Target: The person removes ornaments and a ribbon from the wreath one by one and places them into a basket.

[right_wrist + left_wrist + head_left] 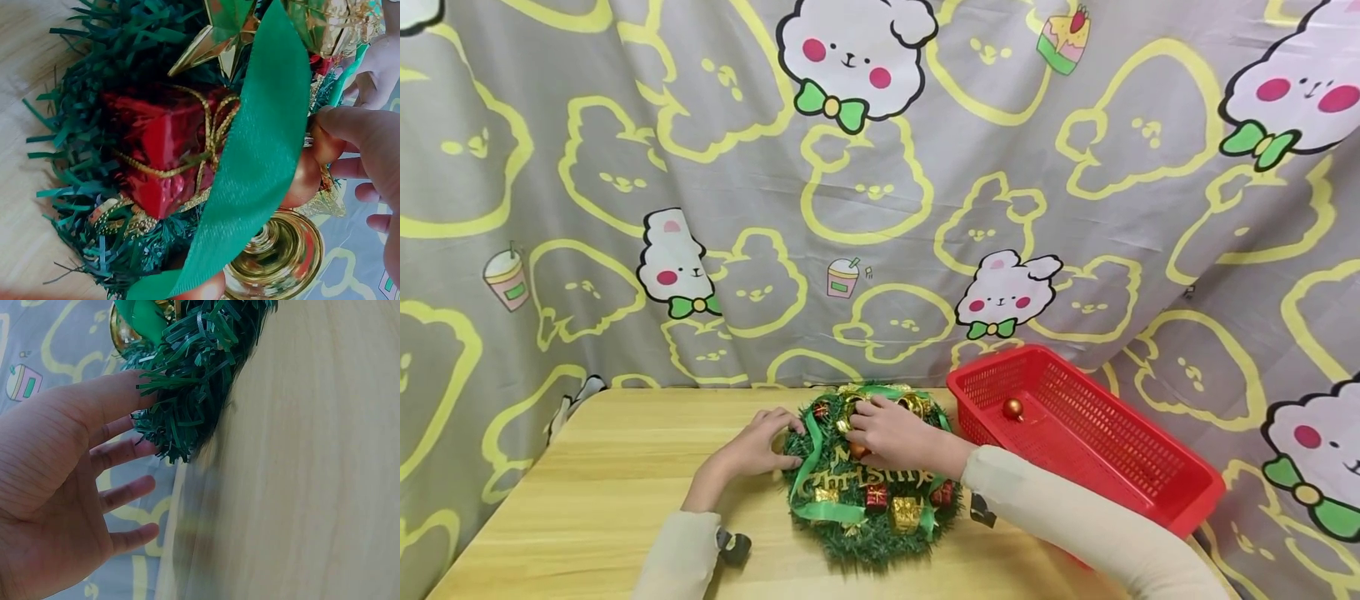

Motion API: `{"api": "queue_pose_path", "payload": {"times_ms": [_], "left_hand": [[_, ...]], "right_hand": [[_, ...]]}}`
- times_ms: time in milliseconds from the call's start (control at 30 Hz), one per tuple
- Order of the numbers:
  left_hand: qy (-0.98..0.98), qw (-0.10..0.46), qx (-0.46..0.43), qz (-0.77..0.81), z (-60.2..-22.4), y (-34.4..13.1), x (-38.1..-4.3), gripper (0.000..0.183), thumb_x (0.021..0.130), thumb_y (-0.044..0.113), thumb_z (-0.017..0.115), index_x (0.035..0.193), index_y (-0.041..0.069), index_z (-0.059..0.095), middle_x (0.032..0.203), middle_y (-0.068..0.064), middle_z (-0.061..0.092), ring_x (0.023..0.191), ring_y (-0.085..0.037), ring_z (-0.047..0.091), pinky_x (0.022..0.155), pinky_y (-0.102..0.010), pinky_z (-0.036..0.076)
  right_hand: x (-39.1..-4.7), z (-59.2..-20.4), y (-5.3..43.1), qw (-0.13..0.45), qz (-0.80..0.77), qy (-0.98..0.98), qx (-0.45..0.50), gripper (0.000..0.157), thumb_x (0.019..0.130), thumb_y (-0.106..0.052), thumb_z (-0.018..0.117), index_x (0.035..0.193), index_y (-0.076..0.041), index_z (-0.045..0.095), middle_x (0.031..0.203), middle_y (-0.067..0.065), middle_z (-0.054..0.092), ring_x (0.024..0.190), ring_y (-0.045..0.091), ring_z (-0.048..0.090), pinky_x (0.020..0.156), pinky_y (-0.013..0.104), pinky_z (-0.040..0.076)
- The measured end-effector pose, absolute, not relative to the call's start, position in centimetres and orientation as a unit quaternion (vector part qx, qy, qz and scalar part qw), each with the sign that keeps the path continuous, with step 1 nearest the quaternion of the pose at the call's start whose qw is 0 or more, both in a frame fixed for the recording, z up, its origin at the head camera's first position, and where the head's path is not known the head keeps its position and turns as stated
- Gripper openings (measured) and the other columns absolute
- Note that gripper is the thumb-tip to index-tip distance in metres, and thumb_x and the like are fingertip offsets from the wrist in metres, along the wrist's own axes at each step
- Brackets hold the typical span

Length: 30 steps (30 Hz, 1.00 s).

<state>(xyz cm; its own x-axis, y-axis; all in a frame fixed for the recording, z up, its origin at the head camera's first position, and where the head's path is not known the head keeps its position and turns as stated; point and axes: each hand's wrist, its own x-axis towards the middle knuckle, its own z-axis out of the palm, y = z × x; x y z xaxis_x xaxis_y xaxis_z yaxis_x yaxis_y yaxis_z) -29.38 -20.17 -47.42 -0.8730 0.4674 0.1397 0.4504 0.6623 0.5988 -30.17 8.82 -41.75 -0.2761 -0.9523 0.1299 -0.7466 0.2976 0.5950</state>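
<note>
A Christmas wreath (pixel 865 542) of green tinsel lies on the wooden table, trimmed with green ribbon, gift boxes and gold "Christmas" lettering. At its left edge is my left hand (pixel 752 446), fingers spread and relaxed; in the left wrist view the thumb touches the tinsel (pixel 181 419). My right hand (pixel 898 433) reaches over the upper middle of the wreath. In the right wrist view its thumb and fingers pinch an orange Christmas ball (pixel 328 145). Right by it are a second orange ball (pixel 303 181), a gold bell (pixel 275 256) and the green ribbon (pixel 262 125).
A red plastic basket (pixel 1120 437) stands at the right of the table, close to the wreath, with one copper-coloured ball (pixel 1013 408) inside. Bare wooden tabletop (pixel 587 517) extends to the left. Behind the table hangs a grey patterned curtain (pixel 880 333).
</note>
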Motion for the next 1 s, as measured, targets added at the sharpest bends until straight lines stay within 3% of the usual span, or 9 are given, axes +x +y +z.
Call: {"api": "queue_pose_path", "payload": {"times_ms": [400,633,867,1000], "left_hand": [[0.913,0.007,0.253,0.319,-47.43,-20.16,-29.51,0.036,0.084,0.027,0.084,0.113,0.018,0.063,0.126,-0.005,0.058,0.126,-0.038,0.044,0.106,-0.066,0.039],[0.911,0.004,0.262,0.320,-47.46,-20.06,-29.45,0.036,0.084,0.026,0.084,0.112,0.017,0.063,0.124,-0.006,0.059,0.125,-0.040,0.044,0.105,-0.067,0.039],[0.912,0.008,0.254,0.323,-47.20,-20.01,-29.44,0.037,0.084,0.026,0.084,0.112,0.017,0.063,0.125,-0.006,0.058,0.126,-0.040,0.044,0.106,-0.068,0.038],[0.912,0.011,0.253,0.324,-47.20,-20.11,-29.35,0.036,0.084,0.026,0.084,0.112,0.018,0.063,0.125,-0.006,0.058,0.126,-0.039,0.044,0.106,-0.068,0.038]], "right_hand": [[-30.01,-41.63,8.66,0.232,-0.226,-0.773,0.546,0.028,0.088,-0.053,0.075,0.103,-0.029,0.071,0.099,-0.012,0.064,0.089,0.013,0.044,0.080,0.032,0.033],[-29.99,-41.63,8.99,0.206,-0.196,-0.786,0.548,0.030,0.087,-0.048,0.077,0.109,-0.027,0.071,0.103,-0.011,0.067,0.092,0.014,0.049,0.082,0.032,0.036],[-29.73,-41.38,8.94,0.205,-0.172,-0.790,0.551,0.028,0.085,-0.043,0.080,0.105,-0.027,0.069,0.095,-0.011,0.066,0.089,0.013,0.048,0.081,0.033,0.032],[-29.58,-41.25,8.92,0.208,-0.135,-0.796,0.552,0.027,0.084,-0.038,0.082,0.106,-0.027,0.071,0.097,-0.011,0.068,0.090,0.013,0.051,0.083,0.034,0.038]]}}
